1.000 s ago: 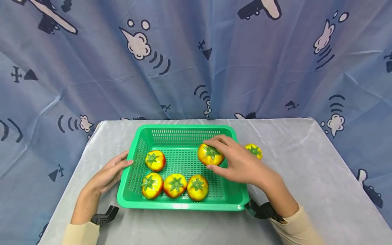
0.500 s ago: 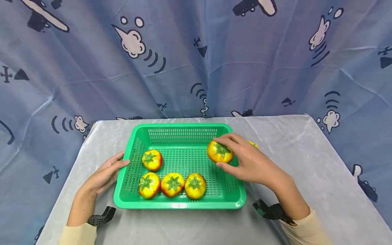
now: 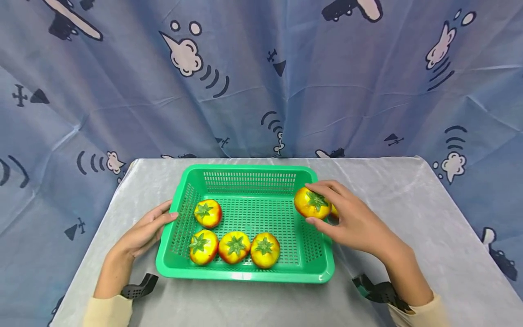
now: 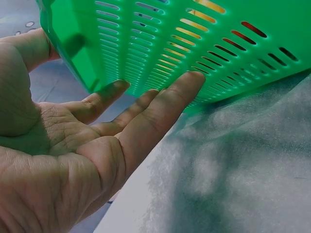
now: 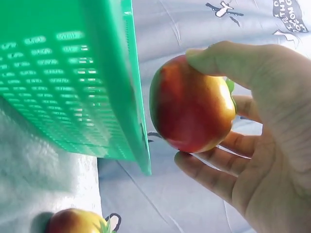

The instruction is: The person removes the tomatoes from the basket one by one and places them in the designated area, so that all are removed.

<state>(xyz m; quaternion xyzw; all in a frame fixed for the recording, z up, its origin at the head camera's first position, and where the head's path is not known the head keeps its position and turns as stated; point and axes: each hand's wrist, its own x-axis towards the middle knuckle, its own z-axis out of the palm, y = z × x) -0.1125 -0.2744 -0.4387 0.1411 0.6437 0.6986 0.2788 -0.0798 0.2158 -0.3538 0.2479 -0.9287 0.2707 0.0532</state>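
The right hand (image 3: 347, 220) pinches a yellow-and-red persimmon (image 3: 311, 203) between its thumb and fingers, holding it up beside the basket's right-hand rim, apart from the plastic in the right wrist view; the left hand (image 3: 143, 234) is spread, its thumb laid on the left rim and its straight fingers reaching along the outer wall. Each wrist carries a black strap (image 3: 140, 287) just above a cream sleeve (image 3: 108, 311). The green slotted basket (image 3: 245, 275) contains four more persimmons: three side by side along the near wall (image 3: 234, 247) and one (image 3: 208, 213) behind the leftmost. Another persimmon (image 3: 334, 211) sits to the right of the basket, partly hidden by the right hand. Everything stands on a counter (image 3: 408, 218) under a pale grey cloth, with a blue curtain (image 3: 245, 77) printed with airplanes and clouds behind it
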